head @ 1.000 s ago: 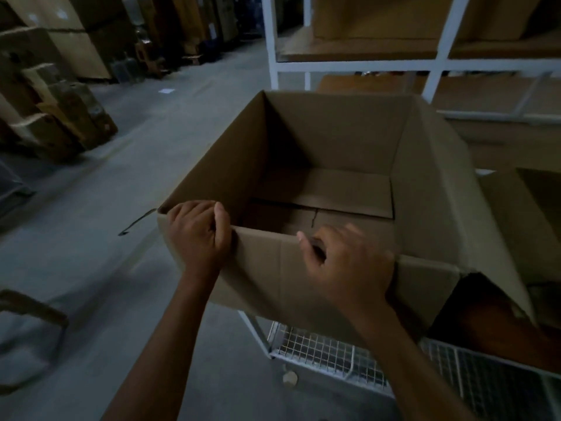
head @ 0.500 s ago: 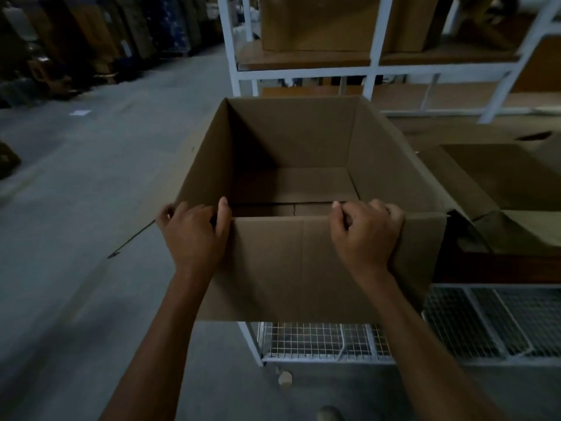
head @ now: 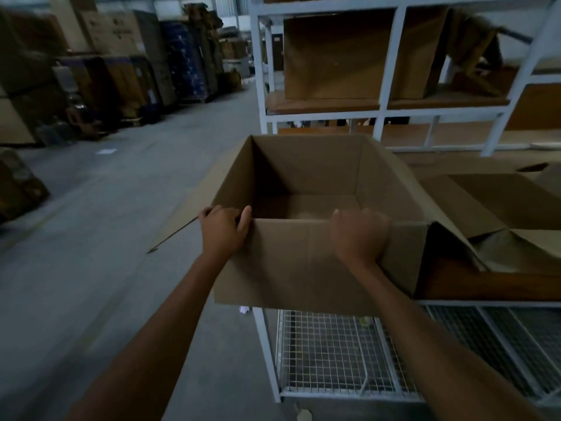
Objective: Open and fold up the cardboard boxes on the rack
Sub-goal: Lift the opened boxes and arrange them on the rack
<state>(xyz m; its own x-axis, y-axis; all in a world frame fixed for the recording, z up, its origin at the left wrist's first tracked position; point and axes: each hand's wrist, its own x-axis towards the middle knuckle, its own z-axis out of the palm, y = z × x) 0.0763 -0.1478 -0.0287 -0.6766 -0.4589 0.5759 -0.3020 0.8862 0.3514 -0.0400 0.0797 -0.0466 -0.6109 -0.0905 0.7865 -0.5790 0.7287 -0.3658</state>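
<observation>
An open brown cardboard box [head: 306, 262] stands upright at the left end of the white rack [head: 259, 86], its top flaps spread outward and its inside empty. My left hand [head: 224, 229] grips the near wall's rim at the left corner, thumb inside the box. My right hand [head: 359, 233] grips the same rim further right, fingers curled over the edge. A second opened box [head: 516, 202] lies on the shelf to the right, touching the first box's side flap.
Another cardboard box [head: 343, 56] stands on the upper shelf. A wire mesh shelf [head: 328, 354] sits below the box. Grey concrete floor [head: 91, 238] spreads to the left, with stacked cartons and pallets [head: 121, 71] along the far left wall.
The box has swung from tilted to squarely facing me and sits straighter on the rack's end. My right hand slid right along the rim and closed over it. My view rose.
</observation>
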